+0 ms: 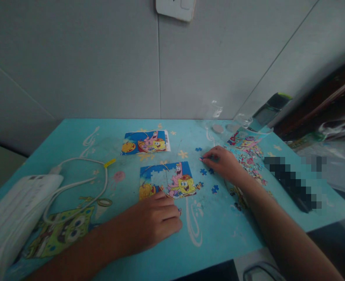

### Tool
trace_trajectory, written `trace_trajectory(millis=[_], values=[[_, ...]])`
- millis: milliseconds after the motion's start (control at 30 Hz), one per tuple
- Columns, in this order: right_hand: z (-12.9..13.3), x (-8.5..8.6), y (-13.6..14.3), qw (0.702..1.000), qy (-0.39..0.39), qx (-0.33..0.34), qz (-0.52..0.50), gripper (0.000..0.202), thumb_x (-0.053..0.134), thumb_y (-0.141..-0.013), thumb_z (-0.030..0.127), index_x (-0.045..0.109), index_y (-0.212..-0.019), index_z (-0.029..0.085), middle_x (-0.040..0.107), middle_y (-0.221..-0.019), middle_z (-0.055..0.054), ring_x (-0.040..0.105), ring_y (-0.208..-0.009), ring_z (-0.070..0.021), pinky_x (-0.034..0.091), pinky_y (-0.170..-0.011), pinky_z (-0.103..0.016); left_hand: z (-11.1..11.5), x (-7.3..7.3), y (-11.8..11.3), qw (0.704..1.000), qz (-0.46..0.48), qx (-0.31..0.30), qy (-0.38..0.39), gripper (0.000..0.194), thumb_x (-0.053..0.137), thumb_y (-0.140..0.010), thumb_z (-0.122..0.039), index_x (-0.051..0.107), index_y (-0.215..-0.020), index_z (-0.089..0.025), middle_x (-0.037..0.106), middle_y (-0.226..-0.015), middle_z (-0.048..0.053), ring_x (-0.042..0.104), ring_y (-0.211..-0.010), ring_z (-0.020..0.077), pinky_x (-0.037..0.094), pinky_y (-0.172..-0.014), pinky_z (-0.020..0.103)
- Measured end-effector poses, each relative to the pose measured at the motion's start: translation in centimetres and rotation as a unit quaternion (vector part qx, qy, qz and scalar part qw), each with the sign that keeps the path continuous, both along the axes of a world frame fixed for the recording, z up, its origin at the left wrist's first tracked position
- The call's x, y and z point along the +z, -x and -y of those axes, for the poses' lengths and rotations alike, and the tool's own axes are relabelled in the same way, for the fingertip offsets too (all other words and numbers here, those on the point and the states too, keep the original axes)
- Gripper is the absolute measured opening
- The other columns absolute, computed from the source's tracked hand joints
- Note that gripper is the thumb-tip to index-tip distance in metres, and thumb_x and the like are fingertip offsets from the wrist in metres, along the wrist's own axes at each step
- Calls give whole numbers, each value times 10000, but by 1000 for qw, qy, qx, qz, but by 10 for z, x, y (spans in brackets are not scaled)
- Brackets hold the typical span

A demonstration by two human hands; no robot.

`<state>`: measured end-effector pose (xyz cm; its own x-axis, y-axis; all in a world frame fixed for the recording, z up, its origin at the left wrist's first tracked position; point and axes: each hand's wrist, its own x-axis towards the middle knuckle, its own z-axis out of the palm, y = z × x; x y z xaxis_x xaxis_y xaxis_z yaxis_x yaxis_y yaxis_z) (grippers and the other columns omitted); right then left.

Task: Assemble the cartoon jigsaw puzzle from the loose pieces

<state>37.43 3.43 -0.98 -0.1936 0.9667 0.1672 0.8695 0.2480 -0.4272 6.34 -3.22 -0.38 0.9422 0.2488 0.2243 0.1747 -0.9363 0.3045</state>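
A partly assembled jigsaw puzzle (pixel 185 183) with cartoon figures lies mid-table; a gap in its upper middle bares the table. My left hand (pixel 156 218) rests over its lower edge, fingers bent loosely downward and somewhat apart. Beside those fingers shows a small puzzle piece (pixel 179 211), mostly covered. To the right of the puzzle, my right hand (pixel 225 164) pinches a small pinkish puzzle piece (pixel 201 159) between thumb and forefinger, close to the tabletop. Several loose blue pieces, one (pixel 215 189) among them, lie around that hand. Behind the puzzle is a reference picture card (pixel 145 142).
A heap of loose pieces (pixel 250 162) spreads beyond my right forearm, near a printed pouch (pixel 244 138). Clear containers (pixel 214 111) stand at the back. A white power strip (pixel 23 210) with looping cable (pixel 106 179) occupies the left; a dark elongated object (pixel 289 185) lies right.
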Motion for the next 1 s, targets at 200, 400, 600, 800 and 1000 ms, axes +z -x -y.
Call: trace_trajectory(millis=[200,400,600,800,1000], values=[[0,0,-3,1000,24,-6,1,202,698,-835,380,754,-908,200,675,-922,-70,623,-849,-223,472,-790,-345,0,2,-2,1000,20,2,-16,178,517,-997,-154,623,-857,-184,621,-820,0,508,-755,153,368,-785,320],[4,8,1,998,58,-1,-15,153,689,-839,351,723,-878,207,711,-888,-47,647,-819,-214,474,-753,-323,0,-1,-1,1000,8,3,-4,165,512,-1002,-161,625,-885,-189,625,-843,0,515,-782,157,362,-799,325],[8,9,3,997,66,21,-31,177,688,-847,288,728,-1003,216,740,-953,-44,672,-855,-213,494,-786,-326,0,-2,-1,1000,16,-2,-21,129,551,-984,-160,631,-888,-193,630,-851,-3,523,-783,154,373,-798,325],[6,12,-7,999,44,0,-24,202,645,-866,228,736,-1045,203,743,-970,-57,672,-838,-205,506,-784,-329,0,-2,-1,1000,10,-8,-18,151,509,-1007,-162,629,-921,-190,632,-868,0,522,-786,158,366,-796,331],[8,14,-8,997,61,35,-14,198,683,-867,349,747,-1014,234,727,-1006,-54,666,-874,-219,512,-806,-341,1,-3,0,1000,18,-4,-8,155,506,-1009,-163,638,-933,-195,640,-871,4,530,-791,156,371,-795,326]])
